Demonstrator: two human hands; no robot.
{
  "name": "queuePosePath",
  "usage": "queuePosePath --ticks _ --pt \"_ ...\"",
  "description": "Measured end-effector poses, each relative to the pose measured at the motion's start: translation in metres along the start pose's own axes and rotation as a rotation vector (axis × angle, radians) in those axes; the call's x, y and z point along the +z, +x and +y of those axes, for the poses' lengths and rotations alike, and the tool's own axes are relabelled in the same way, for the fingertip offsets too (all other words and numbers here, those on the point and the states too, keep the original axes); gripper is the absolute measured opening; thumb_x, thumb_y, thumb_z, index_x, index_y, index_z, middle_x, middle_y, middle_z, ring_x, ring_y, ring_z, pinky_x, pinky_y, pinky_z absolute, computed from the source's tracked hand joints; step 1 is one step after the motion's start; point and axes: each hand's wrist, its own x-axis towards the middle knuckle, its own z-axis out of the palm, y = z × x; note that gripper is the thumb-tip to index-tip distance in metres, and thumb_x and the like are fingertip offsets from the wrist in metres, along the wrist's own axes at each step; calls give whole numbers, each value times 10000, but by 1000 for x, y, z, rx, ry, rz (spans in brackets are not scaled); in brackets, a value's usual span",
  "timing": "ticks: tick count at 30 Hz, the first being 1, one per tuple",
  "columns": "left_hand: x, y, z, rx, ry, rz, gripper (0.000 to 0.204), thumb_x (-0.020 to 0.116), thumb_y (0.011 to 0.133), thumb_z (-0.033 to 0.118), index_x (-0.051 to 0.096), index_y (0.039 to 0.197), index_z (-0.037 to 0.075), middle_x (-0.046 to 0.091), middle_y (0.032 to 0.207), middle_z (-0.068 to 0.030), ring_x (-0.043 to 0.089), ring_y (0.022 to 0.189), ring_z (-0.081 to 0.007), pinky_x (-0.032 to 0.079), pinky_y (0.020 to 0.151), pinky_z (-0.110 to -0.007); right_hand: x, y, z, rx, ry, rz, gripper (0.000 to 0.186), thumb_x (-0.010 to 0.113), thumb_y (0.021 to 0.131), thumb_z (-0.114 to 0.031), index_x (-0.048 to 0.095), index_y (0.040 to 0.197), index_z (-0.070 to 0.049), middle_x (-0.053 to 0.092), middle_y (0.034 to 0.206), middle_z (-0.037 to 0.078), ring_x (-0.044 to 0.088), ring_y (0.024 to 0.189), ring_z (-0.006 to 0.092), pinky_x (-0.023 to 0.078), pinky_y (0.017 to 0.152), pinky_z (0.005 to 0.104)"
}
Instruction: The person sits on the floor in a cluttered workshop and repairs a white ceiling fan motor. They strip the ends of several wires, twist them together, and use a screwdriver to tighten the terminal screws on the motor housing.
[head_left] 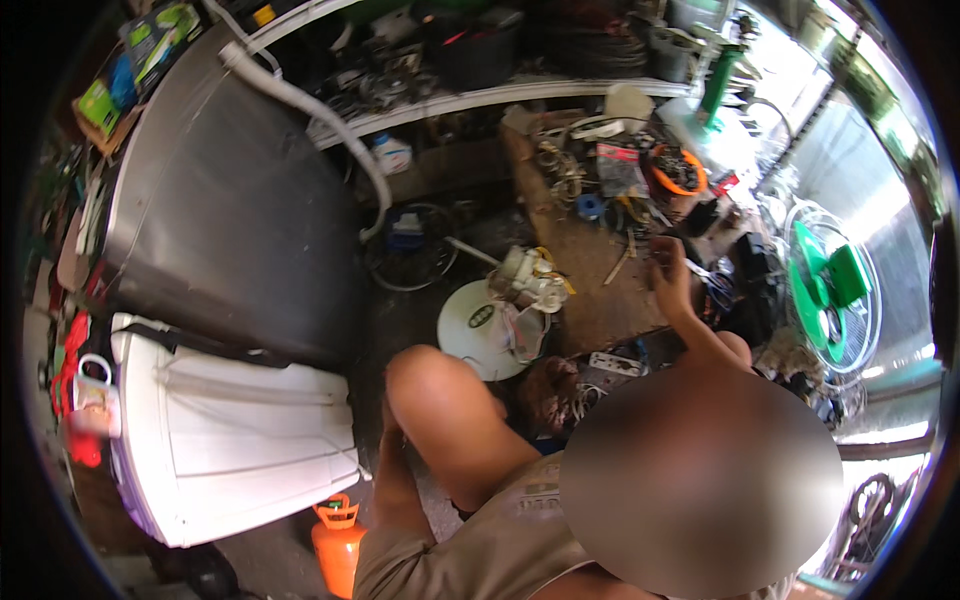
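Over the brown wooden worktop (590,270), my right hand (668,262) has its fingers curled together; anything between them is too small to make out. Dark cables (718,290) lie just right of it. What looks like my left hand (393,428) is beside my bent knee, its fingers hidden. A blue roll of tape (590,207), a packet with a red header (622,172) and cream wire (560,178) sit farther back, near an orange bowl (698,185) of small dark parts. Left of the worktop, a fan motor (530,280) rests against a round white base (468,330).
A white power strip (614,364) lies at the worktop's near side. Green fan blades in a wire guard (815,290) stand at right. At left are a grey metal panel (230,200), a white appliance (250,430) and an orange gas cylinder (340,550). A cluttered shelf (470,98) spans the back.
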Motion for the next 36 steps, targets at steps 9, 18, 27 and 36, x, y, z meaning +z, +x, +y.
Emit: queuePosePath --ticks 9,18,27,36 --pt "-32 89 -56 -84 220 72 493 470 993 388 480 1376 78 583 1239 -119 611 1091 -235 476 945 -482 -15 4 5 61 -118 -5 400 553 830 86 518 1201 -60 600 1083 53 534 830 125 466 736 277" --pt "-36 170 -73 -105 417 68 487 467 990 384 487 1367 77 602 1214 -127 628 1070 -230 495 925 -491 -15 -5 2 20 -293 -2 360 580 810 74 531 1147 -43 588 1014 49 534 798 117 469 710 263" --pt "-57 222 -102 -18 609 123 476 488 972 369 505 1347 78 626 1185 -142 642 1059 -258 503 914 -512 -17 -51 -41 -218 -360 -289 190 550 773 93 544 922 -24 552 859 81 543 770 170 439 705 287" --pt "-68 187 -154 -90 774 254 470 553 924 342 532 1328 104 589 1254 -155 589 1147 -345 464 958 -547 -8 -124 -28 50 -306 -836 132 608 769 17 591 885 -43 626 790 128 632 720 315 507 660 376"
